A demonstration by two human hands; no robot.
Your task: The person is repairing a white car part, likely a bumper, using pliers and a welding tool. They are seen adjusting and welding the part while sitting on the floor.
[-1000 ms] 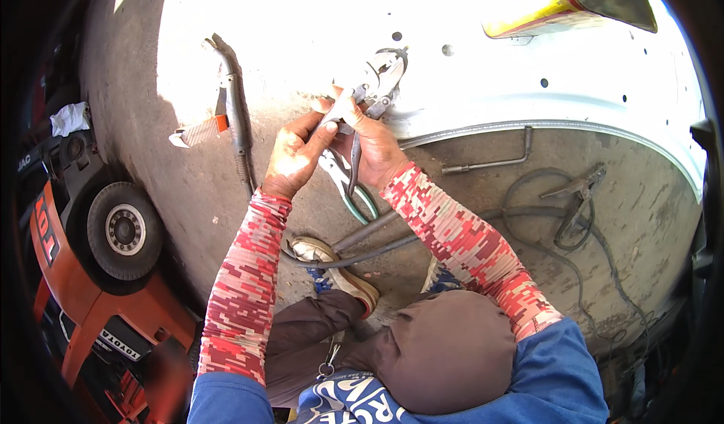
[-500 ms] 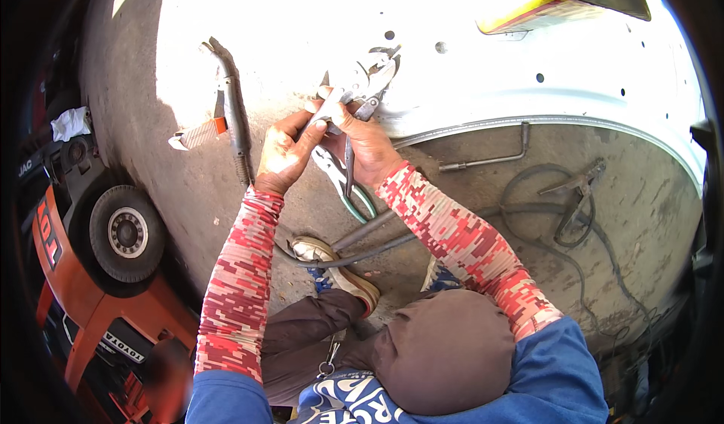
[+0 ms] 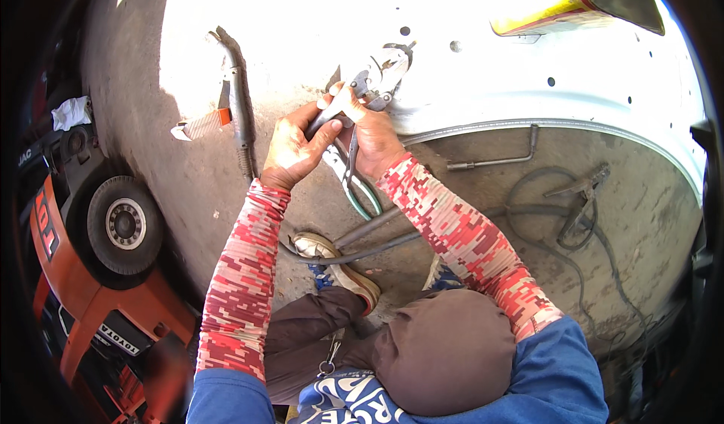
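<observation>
A pair of locking pliers (image 3: 360,84) with curved jaws is between my hands, its jaws pointing away over the edge of a white metal panel (image 3: 483,115). My left hand (image 3: 296,146) is closed round one handle, thumb along it. My right hand (image 3: 375,139) grips the pliers from the other side, fingers bent near the pivot and the lower handle. Glare washes out the jaws, and I cannot tell whether they touch the panel. Below my hands, a second pair of pliers with green handles (image 3: 363,200) lies on the concrete, partly covered by the held pair.
Left of my hands lies a welding torch (image 3: 240,107) beside an orange-ended brush-like tool (image 3: 204,125). An L-shaped wrench (image 3: 494,163) and a cabled clamp (image 3: 581,190) are at right. A cable (image 3: 362,256) crosses by my shoe. A yellow can (image 3: 539,13) stands on the panel; an orange forklift (image 3: 90,273) is at far left.
The view has shifted slightly, so the panel and floor tools sit a little farther right. Both hands stay on the locking pliers, with the fingers slightly readjusted.
</observation>
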